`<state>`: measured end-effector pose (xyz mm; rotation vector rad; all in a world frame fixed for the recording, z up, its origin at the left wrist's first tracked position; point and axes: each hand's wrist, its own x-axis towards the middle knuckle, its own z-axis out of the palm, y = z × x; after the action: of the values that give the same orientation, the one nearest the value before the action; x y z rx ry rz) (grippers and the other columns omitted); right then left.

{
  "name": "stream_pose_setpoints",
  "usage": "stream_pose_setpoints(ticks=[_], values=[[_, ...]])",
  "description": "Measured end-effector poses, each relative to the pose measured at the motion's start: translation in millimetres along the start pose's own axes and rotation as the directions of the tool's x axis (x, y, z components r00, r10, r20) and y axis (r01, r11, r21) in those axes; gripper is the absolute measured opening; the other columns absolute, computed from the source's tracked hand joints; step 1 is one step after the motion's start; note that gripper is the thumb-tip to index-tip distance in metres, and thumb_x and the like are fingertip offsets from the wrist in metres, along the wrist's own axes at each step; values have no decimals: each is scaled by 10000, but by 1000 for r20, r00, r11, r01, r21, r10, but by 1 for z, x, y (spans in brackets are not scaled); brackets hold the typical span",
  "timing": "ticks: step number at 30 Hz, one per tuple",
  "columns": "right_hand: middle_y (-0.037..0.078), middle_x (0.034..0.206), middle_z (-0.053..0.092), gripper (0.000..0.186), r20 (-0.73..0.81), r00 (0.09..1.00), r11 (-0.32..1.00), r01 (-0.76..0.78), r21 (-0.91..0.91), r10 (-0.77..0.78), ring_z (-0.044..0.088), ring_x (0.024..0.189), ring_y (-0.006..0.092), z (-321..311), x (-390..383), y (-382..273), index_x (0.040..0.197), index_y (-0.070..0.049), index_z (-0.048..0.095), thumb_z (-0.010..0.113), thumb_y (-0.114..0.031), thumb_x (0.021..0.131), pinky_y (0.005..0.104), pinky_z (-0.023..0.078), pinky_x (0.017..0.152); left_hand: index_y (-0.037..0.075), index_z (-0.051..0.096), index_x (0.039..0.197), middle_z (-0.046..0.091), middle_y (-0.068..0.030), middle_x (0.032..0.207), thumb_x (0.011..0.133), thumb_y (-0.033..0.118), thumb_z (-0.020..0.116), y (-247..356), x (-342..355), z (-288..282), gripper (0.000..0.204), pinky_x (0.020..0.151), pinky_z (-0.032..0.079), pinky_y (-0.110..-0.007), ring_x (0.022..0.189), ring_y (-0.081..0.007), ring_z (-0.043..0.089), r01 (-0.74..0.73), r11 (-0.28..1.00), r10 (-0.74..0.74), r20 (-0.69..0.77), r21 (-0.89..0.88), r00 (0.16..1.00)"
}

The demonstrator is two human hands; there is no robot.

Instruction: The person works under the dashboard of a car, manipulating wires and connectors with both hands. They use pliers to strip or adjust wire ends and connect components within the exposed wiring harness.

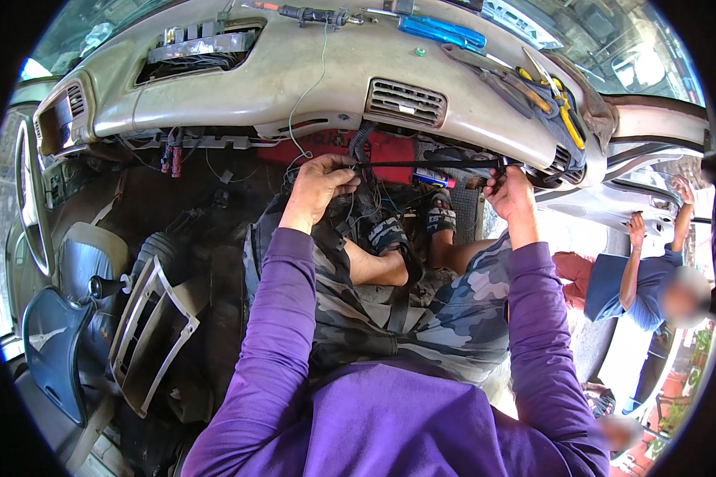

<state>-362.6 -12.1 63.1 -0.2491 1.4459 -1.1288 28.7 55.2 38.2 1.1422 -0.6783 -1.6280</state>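
A strip of black tape (433,164) is stretched nearly level between my two hands, below the dashboard edge. My left hand (320,187) pinches its left end beside a hanging wire bundle (363,191); how the tape meets the wires is too small to tell. At the strip's other end, my right hand (513,195) has its fingers closed on the tape, near the right dashboard corner. A thin pale green wire (314,86) runs down from the dashboard top toward my left hand. Beneath the strip lie a red cloth-like piece (390,149) and a blue spray can (435,178).
On the dashboard (294,71) lie a soldering-iron-like tool (302,13), blue-handled screwdrivers (441,32) and yellow-handled pliers (569,119). A loose trim frame (153,338) stands by the gear lever (107,286) at left. Two people are outside at right, one (632,270) with raised hands.
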Motion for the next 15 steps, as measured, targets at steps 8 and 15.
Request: stream_pose_setpoints(ticks=[8, 15], values=[[95, 913, 617, 183, 56, 998, 999, -11, 30, 10, 528, 711, 197, 14, -10, 7, 1167, -112, 496, 422, -262, 1093, 373, 476, 628, -49, 653, 1172, 705, -106, 994, 963, -28, 614, -2, 1, 0, 214, 779, 613, -328, 851, -201, 721, -20, 993, 23, -28, 119, 999], [52, 826, 597, 262, 74, 997, 999, 20, 49, -23, 493, 674, 175, 25, -22, 18, 1114, -145, 682, 502, -333, 1080, 342, 440, 625, -21, 679, 1122, 705, -83, 963, 943, -23, 671, -1, 1, 4, 178, 736, 610, -304, 802, -161, 702, 2, 999, -3, -21, -37, 1000]])
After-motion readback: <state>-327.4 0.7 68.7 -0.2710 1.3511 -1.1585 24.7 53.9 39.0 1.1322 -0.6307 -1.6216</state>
